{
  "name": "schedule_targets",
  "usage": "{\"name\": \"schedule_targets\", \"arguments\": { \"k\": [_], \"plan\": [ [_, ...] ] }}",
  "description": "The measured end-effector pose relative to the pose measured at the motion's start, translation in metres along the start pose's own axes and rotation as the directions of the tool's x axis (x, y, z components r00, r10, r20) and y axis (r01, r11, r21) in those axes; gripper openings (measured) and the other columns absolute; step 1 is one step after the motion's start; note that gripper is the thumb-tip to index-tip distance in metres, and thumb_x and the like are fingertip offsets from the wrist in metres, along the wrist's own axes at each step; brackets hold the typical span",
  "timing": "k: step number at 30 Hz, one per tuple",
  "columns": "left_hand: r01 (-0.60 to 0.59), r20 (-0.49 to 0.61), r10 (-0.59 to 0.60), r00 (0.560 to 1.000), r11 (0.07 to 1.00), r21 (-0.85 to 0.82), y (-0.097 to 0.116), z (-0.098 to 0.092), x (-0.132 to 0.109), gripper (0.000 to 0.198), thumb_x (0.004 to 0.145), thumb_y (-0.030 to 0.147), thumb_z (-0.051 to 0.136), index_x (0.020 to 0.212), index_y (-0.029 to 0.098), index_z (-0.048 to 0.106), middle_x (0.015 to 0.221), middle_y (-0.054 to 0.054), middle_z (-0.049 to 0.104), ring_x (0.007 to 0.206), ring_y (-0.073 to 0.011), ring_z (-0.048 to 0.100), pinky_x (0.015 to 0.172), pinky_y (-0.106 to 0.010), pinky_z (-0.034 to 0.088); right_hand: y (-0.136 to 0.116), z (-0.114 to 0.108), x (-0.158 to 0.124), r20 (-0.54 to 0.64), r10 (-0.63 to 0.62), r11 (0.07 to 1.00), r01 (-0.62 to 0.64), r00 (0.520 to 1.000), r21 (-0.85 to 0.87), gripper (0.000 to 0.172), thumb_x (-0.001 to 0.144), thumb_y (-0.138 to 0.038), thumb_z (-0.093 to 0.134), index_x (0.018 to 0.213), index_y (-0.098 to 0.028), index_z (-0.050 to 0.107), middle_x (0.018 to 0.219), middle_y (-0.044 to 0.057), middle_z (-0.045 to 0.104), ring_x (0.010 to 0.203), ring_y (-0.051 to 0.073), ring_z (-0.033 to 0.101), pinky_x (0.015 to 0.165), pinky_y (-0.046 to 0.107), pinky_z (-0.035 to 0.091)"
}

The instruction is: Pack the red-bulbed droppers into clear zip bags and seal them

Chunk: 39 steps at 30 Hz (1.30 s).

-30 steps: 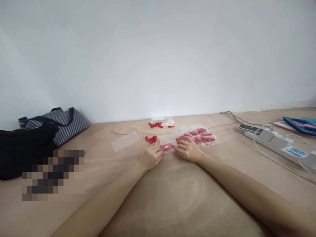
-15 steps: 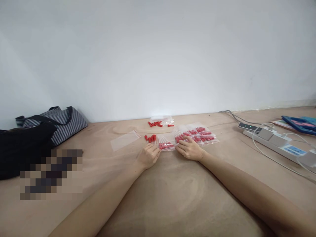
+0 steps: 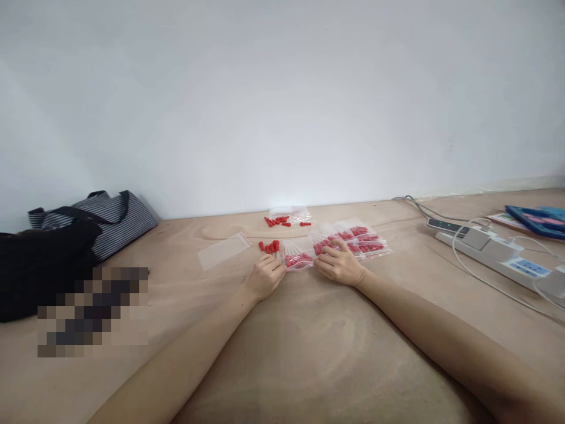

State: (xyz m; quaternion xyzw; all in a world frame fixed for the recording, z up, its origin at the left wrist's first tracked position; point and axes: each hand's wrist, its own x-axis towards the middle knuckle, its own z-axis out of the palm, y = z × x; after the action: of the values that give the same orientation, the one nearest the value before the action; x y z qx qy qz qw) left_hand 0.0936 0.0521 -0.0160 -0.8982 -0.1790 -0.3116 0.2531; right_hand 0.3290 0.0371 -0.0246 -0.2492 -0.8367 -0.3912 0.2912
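Observation:
My left hand (image 3: 265, 275) rests on the wooden tabletop (image 3: 282, 341) with its fingers curled and pinching the near left edge of a small clear zip bag of red-capped droppers (image 3: 298, 259). My right hand (image 3: 339, 265) lies on the bag's right side, fingers bent and pressing on it. A few loose red-capped droppers (image 3: 269, 247) lie just beyond my left hand. More filled bags (image 3: 361, 239) fan out past my right hand. An empty clear zip bag (image 3: 224, 251) lies to the left.
A scatter of red caps (image 3: 282, 222) and a clear bag lie near the wall. A striped bag (image 3: 103, 218) and dark cloth (image 3: 42, 265) sit at the left. A white power strip (image 3: 507, 262) with cables and a blue item (image 3: 536, 219) are at the right.
Both hands stay on the small bag; my left hand has shifted slightly toward its edge and the bag has moved a little.

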Motion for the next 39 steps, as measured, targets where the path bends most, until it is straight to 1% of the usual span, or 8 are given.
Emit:
{"name": "schedule_targets", "arguments": {
  "k": [4, 10, 16, 19, 23, 27, 34, 39],
  "plan": [
    [-0.006, 0.009, 0.006, 1.0, 1.0, 0.002, 0.0, 0.001, 0.001, 0.031, 0.086, 0.013, 0.038, 0.06, 0.015, 0.055, 0.053, -0.002, 0.052, 0.054, -0.0148, 0.047, 0.06, -0.029, 0.041, -0.007, 0.003, 0.006, 0.015, 0.026, 1.0, -0.026, 1.0, 0.008, 0.018, 0.083, -0.015, 0.044, 0.069, -0.016, 0.056, 0.059, -0.001, 0.053, 0.07, 0.012, 0.044, 0.079, 0.034, 0.026],
    [-0.015, 0.013, 0.015, 1.0, 1.0, -0.009, 0.0, 0.0, 0.002, 0.03, 0.085, 0.012, 0.038, 0.059, 0.016, 0.053, 0.054, -0.002, 0.051, 0.055, -0.0147, 0.046, 0.061, -0.029, 0.041, -0.009, 0.003, 0.012, 0.078, -0.027, 1.0, 0.028, 0.997, -0.012, 0.027, 0.084, -0.009, 0.039, 0.061, -0.014, 0.052, 0.056, 0.0, 0.049, 0.063, 0.011, 0.039, 0.077, 0.033, 0.026],
    [0.025, -0.01, -0.025, 1.0, 1.0, -0.015, 0.0, -0.002, 0.001, 0.03, 0.086, 0.014, 0.037, 0.06, 0.016, 0.054, 0.056, -0.002, 0.052, 0.056, -0.0146, 0.047, 0.06, -0.029, 0.04, -0.006, 0.001, 0.009, 0.056, -0.007, 1.0, 0.006, 0.998, 0.019, 0.02, 0.085, -0.011, 0.04, 0.072, -0.014, 0.055, 0.06, 0.0, 0.052, 0.067, 0.011, 0.042, 0.079, 0.034, 0.025],
    [0.041, -0.023, -0.041, 0.999, 0.999, -0.027, 0.0, -0.003, 0.001, 0.03, 0.086, 0.015, 0.039, 0.059, 0.016, 0.053, 0.055, -0.001, 0.051, 0.055, -0.0142, 0.047, 0.06, -0.029, 0.041, -0.004, 0.003, 0.006, 0.052, 0.012, 1.0, -0.013, 0.999, 0.025, 0.021, 0.085, -0.013, 0.041, 0.071, -0.015, 0.056, 0.06, 0.0, 0.054, 0.068, 0.011, 0.043, 0.08, 0.035, 0.025],
    [0.05, -0.054, -0.053, 0.997, 0.998, -0.045, 0.001, -0.001, 0.003, 0.02, 0.084, 0.016, 0.043, 0.071, 0.016, 0.058, 0.064, -0.004, 0.058, 0.063, -0.016, 0.051, 0.065, -0.031, 0.042, -0.004, 0.004, 0.005, 0.072, 0.018, 1.0, -0.019, 0.997, 0.013, 0.023, 0.085, -0.013, 0.039, 0.069, -0.016, 0.056, 0.059, 0.0, 0.054, 0.066, 0.011, 0.043, 0.078, 0.034, 0.025],
    [0.025, -0.07, -0.029, 0.997, 0.998, -0.058, 0.006, 0.007, 0.01, 0.013, 0.084, 0.015, 0.046, 0.084, 0.015, 0.059, 0.078, -0.006, 0.062, 0.071, -0.0172, 0.054, 0.068, -0.032, 0.042, -0.008, 0.003, 0.01, 0.06, -0.002, 1.0, 0.001, 0.998, 0.018, 0.023, 0.085, -0.014, 0.04, 0.068, -0.015, 0.055, 0.057, -0.001, 0.052, 0.066, 0.011, 0.043, 0.078, 0.033, 0.025],
    [-0.054, -0.082, 0.048, 0.996, 0.995, -0.082, 0.011, 0.018, 0.02, 0.022, 0.085, 0.014, 0.042, 0.07, 0.015, 0.058, 0.067, -0.003, 0.061, 0.064, -0.0153, 0.053, 0.065, -0.031, 0.043, -0.014, 0.002, 0.013, 0.04, -0.015, 0.999, 0.014, 0.999, 0.044, 0.024, 0.086, -0.017, 0.039, 0.068, -0.016, 0.055, 0.059, -0.001, 0.051, 0.068, 0.011, 0.043, 0.082, 0.034, 0.022],
    [-0.069, -0.082, 0.061, 0.995, 0.993, -0.096, 0.01, 0.018, 0.019, 0.021, 0.086, 0.013, 0.042, 0.072, 0.015, 0.058, 0.069, -0.004, 0.062, 0.067, -0.0151, 0.055, 0.065, -0.03, 0.043, -0.014, 0.0, 0.014, 0.039, 0.014, 0.997, -0.017, 0.999, 0.073, 0.02, 0.084, -0.017, 0.041, 0.071, -0.017, 0.056, 0.061, -0.001, 0.054, 0.07, 0.011, 0.043, 0.08, 0.034, 0.023]
  ]
}}
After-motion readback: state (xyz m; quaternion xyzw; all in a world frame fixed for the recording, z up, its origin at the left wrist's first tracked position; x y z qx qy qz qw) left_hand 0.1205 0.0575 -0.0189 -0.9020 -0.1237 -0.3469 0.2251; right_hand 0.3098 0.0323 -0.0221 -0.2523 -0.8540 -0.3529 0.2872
